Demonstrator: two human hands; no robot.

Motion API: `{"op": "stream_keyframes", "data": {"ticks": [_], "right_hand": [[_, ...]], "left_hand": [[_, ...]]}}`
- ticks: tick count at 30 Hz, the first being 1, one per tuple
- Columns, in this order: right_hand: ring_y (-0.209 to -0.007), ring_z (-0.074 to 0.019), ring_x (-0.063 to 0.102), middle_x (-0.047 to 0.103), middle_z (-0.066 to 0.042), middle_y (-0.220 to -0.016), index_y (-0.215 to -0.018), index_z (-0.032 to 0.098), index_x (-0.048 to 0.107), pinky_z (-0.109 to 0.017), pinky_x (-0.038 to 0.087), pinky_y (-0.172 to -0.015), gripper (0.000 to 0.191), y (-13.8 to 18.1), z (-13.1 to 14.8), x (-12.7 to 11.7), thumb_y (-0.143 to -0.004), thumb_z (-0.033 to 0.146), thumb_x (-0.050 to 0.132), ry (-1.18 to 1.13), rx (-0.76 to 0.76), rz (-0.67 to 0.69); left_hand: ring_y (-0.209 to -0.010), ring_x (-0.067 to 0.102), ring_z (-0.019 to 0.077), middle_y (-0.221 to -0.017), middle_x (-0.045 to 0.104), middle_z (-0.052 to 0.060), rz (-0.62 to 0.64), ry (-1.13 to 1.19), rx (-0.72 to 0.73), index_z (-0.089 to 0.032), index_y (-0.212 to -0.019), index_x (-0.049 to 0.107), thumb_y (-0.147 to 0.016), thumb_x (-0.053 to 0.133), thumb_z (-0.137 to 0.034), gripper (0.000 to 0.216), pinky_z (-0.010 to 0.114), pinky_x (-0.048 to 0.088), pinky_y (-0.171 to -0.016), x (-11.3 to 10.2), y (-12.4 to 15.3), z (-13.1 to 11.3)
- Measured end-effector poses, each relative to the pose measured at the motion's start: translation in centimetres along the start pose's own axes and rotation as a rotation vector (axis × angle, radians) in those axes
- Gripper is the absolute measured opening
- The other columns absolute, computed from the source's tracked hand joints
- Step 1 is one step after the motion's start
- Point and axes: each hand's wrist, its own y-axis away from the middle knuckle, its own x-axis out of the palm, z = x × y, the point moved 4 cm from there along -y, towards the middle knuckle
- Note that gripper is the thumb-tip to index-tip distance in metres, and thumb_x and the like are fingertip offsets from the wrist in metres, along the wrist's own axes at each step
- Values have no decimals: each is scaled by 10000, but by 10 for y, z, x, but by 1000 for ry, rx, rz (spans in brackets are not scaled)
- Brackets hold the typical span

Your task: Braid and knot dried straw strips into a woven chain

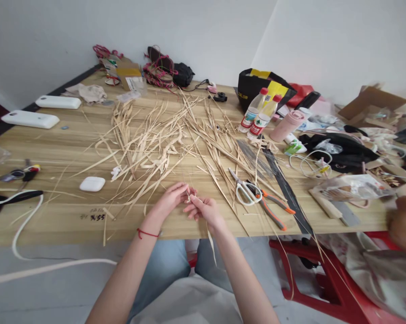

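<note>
Close to the table's front edge, my left hand [171, 200] and my right hand [206, 212] meet with fingertips pinched on a small pale straw strip [189, 197]. Much of that strip is covered by the fingers. A loose straw end [211, 245] hangs below my right hand, past the table edge. Beyond both hands spreads a tangled heap of dry straw strips [149, 139], with a braided piece [167, 150] lying on it. White-handled scissors [246, 192] and orange-and-grey pliers [270, 211] rest to the right of my right hand.
A white earphone case [92, 184] lies left of my hands. Two red-capped bottles [252, 112], a pink tumbler [288, 125] and a black-and-yellow bag [245, 92] stand back right. Another person's hand [405, 220] shows at the right edge. A red stool [324, 279] stands below the table.
</note>
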Motion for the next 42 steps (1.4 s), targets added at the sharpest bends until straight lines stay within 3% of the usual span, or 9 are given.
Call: {"op": "stream_keyframes", "data": {"ticks": [8, 13, 21, 28, 42], "right_hand": [[-378, -75, 483, 625, -11, -548, -648, 145, 589, -198, 358, -379, 389, 12, 10, -19, -630, 527, 664, 93, -116, -107], [-367, -69, 413, 564, 22, -476, -634, 156, 607, -211, 322, -375, 344, 16, 13, -34, -588, 481, 711, 176, -214, -154], [-379, -80, 439, 604, -11, -537, -632, 153, 589, -225, 349, -388, 355, 9, 7, -18, -619, 498, 674, 165, -243, -144], [-398, -84, 439, 596, -2, -540, -652, 166, 578, -225, 344, -397, 330, 21, 15, -25, -618, 477, 682, 140, -285, -182], [-382, -80, 446, 598, -3, -533, -641, 180, 510, -213, 337, -381, 360, 18, 2, -17, -618, 498, 677, 88, -292, -238]], "left_hand": [[-760, 614, 161, -752, 652, 38, -82, 64, 63, -141, -690, 580, -716, 656, -332, 208, 278, 468, -725, 2, 2, -3], [-751, 590, 146, -753, 631, 36, -52, -33, 95, -138, -724, 602, -741, 634, -351, 216, 267, 460, -738, 4, 5, -5], [-757, 578, 149, -776, 629, 40, -27, -67, 113, -136, -756, 628, -752, 621, -325, 189, 274, 463, -740, 2, 5, -5], [-753, 574, 149, -768, 623, 33, -71, -124, 119, -143, -752, 625, -748, 618, -349, 206, 263, 459, -728, 5, 8, -8], [-593, 530, 98, -708, 582, 15, -102, -212, 119, -130, -723, 594, -718, 642, -398, 273, 205, 452, -556, 6, 6, -5]]}}
